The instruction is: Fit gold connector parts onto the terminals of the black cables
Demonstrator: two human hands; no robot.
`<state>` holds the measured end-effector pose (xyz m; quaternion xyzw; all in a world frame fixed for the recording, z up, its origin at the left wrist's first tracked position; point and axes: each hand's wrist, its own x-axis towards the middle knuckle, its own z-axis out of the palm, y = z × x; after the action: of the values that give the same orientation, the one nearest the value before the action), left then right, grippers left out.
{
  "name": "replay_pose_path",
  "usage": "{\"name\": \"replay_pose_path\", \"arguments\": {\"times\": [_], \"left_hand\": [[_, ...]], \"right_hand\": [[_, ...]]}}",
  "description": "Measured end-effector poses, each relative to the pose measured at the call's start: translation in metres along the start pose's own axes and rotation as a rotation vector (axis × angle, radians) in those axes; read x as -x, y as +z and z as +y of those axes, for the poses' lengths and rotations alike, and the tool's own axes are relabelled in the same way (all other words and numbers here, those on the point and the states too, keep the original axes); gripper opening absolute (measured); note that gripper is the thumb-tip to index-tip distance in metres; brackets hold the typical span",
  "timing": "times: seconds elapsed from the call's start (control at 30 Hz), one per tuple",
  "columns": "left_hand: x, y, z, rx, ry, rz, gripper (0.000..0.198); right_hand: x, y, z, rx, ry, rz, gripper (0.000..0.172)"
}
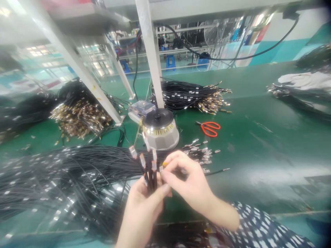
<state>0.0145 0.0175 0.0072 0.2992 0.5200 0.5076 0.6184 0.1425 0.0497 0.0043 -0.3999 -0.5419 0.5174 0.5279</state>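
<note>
My left hand (144, 203) is closed round a small bunch of black cables (150, 174), held upright with their metal sleeved ends pointing up. My right hand (186, 182) pinches at the top of that bunch, fingers pressed together on one cable end. Both hands are low in the middle of the view, just in front of a round grey device with a black top (160, 129). A large heap of black cables (64, 179) spreads out to the left of my hands.
Orange-handled scissors (210, 128) lie on the green table (258, 144) right of the device. Cable bundles with gold connectors lie at back centre (196, 96) and at left (80, 117). Loose metal sleeves (201, 153) are scattered near my right hand. White frame posts (152, 55) rise behind the device.
</note>
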Motion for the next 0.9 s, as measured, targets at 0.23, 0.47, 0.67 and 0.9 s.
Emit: {"name": "replay_pose_path", "arguments": {"times": [0.23, 0.47, 0.67, 0.9], "left_hand": [[0.004, -0.007, 0.0, -0.081, 0.009, -0.094, 0.026], [-0.004, -0.018, 0.006, 0.022, -0.248, -0.383, 0.032], [-0.007, -0.013, 0.001, 0.023, -0.186, -0.393, 0.026], [-0.004, -0.007, -0.005, -0.056, -0.07, -0.29, 0.028]], "right_hand": [[-0.009, -0.013, -0.002, -0.209, 0.269, -0.242, 0.012], [-0.024, -0.03, 0.001, -0.307, 0.172, -0.602, 0.008], [-0.031, -0.048, -0.007, 0.087, 0.0, -0.491, 0.013], [-0.02, -0.034, -0.01, 0.075, -0.02, -0.224, 0.011]]}}
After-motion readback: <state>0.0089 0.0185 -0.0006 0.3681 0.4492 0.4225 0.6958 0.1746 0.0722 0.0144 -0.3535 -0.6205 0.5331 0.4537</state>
